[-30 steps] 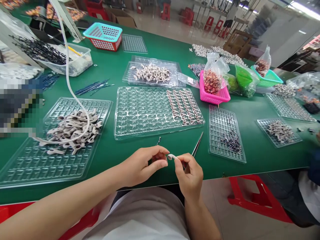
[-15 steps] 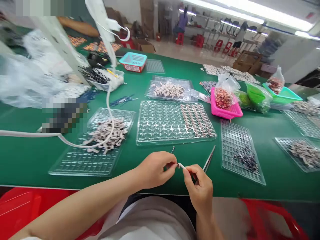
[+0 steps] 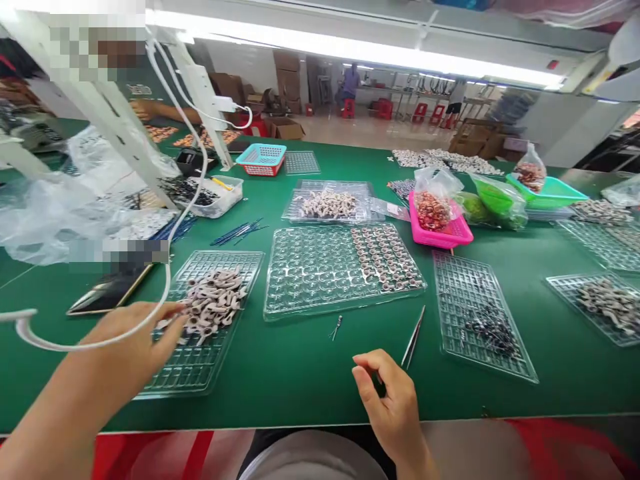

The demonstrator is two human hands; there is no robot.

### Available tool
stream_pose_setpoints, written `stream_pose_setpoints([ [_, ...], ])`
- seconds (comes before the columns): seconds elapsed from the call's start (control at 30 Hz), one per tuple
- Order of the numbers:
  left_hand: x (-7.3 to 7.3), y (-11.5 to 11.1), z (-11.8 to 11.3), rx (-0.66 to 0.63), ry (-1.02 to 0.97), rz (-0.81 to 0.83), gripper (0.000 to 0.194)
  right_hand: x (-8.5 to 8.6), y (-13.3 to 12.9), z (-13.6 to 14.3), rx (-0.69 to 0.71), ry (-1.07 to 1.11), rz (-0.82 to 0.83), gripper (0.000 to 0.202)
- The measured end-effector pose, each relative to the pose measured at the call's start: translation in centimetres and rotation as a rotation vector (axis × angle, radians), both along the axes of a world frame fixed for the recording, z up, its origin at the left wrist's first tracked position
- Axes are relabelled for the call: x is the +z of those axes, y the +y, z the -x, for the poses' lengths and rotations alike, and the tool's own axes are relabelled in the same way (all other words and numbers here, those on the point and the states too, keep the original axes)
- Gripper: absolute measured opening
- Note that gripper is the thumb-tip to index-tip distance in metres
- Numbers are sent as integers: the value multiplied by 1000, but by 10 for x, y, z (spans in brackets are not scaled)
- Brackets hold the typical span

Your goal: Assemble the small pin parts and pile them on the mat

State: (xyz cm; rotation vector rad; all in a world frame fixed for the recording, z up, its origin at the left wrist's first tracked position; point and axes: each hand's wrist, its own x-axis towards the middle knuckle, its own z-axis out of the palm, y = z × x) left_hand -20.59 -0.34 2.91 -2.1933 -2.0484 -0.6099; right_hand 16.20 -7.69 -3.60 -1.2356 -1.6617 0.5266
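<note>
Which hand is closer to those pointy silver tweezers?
Right. The right hand is close beside the near end of the tweezers. The left hand is far to their left, at the pile of pale pieces.

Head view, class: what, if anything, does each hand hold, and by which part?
The right hand holds nothing visible. The left hand is at the pile of grey pieces; whether it grips one cannot be told.

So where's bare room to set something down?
Between the left tray and the right hand, in front of the large tray, around a small wired part; also between the dark-parts tray and the nearest tray to its right. Crowded: the left tray, with grey pile, left hand and white cable.
</note>
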Motion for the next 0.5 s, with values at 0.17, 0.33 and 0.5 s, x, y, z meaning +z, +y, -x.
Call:
stream_pose_setpoints([
  [0.17, -4, 22, -52, -273, 46, 30, 25, 2, -2, 2, -16, 13, 2, 10],
  [0.33, -9, 65, -163, -680, -7, 175, 28, 3, -2, 2, -23, 24, -11, 13],
  [0.5, -21, 120, -240, -684, 5, 232, 24, 2, -3, 3, -58, 19, -39, 13],
])
